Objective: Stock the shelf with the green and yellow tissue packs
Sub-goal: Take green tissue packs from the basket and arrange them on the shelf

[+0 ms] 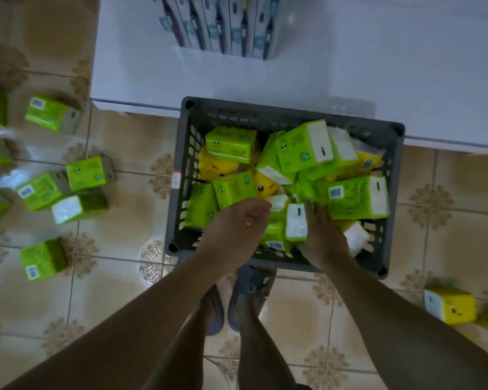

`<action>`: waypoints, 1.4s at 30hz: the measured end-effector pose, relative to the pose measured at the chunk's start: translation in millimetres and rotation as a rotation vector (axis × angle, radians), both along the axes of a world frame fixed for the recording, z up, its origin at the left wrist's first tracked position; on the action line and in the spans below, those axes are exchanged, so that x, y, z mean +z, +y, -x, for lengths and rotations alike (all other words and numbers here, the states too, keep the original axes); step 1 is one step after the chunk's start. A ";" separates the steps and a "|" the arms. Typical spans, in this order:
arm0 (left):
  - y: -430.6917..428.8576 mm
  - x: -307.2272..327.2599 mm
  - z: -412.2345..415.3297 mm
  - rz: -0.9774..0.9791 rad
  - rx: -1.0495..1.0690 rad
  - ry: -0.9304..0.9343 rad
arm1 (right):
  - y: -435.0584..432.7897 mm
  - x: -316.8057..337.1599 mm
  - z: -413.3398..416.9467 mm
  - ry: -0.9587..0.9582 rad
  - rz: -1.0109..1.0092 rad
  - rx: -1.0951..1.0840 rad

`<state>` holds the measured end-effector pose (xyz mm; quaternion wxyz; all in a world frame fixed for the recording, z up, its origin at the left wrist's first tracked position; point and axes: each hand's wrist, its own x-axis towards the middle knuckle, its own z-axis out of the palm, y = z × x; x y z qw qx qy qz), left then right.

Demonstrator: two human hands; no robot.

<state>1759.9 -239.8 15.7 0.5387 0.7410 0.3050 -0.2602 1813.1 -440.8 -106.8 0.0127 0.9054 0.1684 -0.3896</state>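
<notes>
The person's left hand (238, 220), loosely curled with its hold unclear, and flat-fingered right hand (321, 229) reach among green tissue packs (231, 144) inside the grey basket (293, 112), seemingly the picking step; next, a firm grip and a lift to the white shelf (141, 66) just beyond the basket.

A grey slotted plastic crate (265, 111), heaped with green and yellow tissue packs (231, 144), is set on the patterned tiled floor (124, 277) just before a low white shelf board (378, 66), where boxed toothbrushes (223, 23) are lined up farther back. To the crate's left loose green packs (88, 173) are scattered, to its right loose yellow packs (450, 305).
</notes>
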 end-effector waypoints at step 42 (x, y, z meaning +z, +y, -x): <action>92.3 706.9 -108.0 -0.264 0.082 -1.373 | 61.8 810.9 -93.0 -0.275 -1.753 -0.281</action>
